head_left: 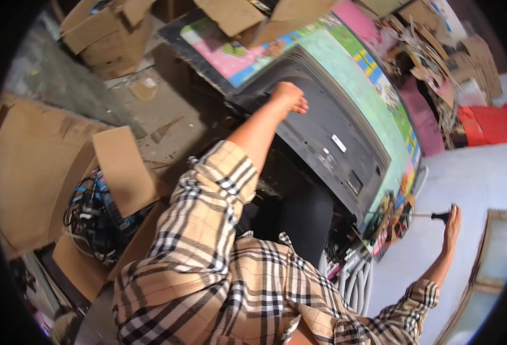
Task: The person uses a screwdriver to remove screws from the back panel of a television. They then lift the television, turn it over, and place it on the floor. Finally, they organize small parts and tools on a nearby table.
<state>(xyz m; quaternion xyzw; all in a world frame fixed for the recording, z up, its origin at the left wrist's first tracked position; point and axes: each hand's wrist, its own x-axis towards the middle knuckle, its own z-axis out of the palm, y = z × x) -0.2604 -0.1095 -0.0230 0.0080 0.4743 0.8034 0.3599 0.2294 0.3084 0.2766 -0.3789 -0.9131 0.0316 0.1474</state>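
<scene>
A large black plastic panel (322,126), which looks like the back of a television, lies tilted in front of me on a table. It carries a white label and a few small openings. My left hand (290,98) is over its upper left part with the fingers curled in; whatever they may hold is hidden. Out to the right, my right hand (452,224) has a long screwdriver (439,216) by its black handle. The thin shaft points left, toward the panel's lower right corner, and its tip is hard to make out.
Under the panel is a colourful printed sheet (328,49). An open cardboard box (124,169) with cables stands at left; more boxes (109,43) are at the back. Scrap and a red bag (489,125) fill the far right. Pale pipes (357,284) stand near the wall.
</scene>
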